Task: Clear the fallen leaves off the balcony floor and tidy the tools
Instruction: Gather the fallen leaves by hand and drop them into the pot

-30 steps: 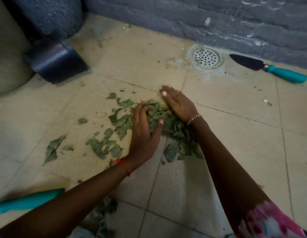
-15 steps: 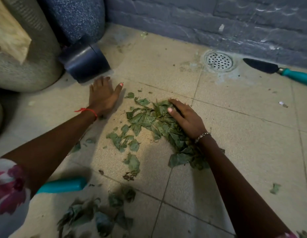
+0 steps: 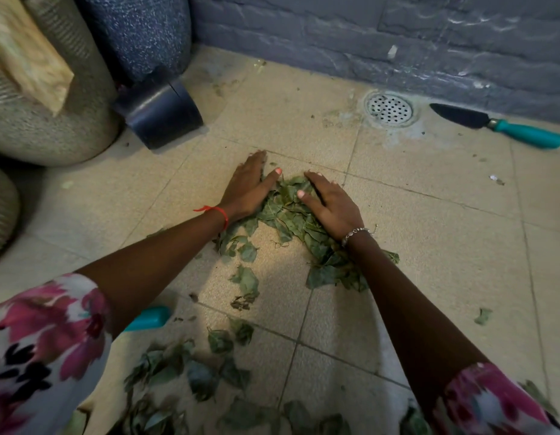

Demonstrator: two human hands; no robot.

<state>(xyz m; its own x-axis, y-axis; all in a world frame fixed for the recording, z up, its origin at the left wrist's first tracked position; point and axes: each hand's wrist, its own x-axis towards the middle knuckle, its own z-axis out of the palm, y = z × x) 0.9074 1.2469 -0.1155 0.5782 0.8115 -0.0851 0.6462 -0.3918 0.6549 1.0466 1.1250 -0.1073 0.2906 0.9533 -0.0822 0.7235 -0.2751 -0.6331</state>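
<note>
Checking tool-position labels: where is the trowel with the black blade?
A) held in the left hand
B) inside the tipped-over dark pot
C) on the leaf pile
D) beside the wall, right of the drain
D: the trowel lies flat beside the wall, just to the right of the drain, with its blade pointing toward the drain.

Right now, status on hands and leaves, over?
Left hand and right hand flat, pressing leaf pile from either side. Loose leaves scattered nearer. Trowel by drain, untouched.

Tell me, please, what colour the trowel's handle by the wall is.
The handle is teal; head view.
</note>
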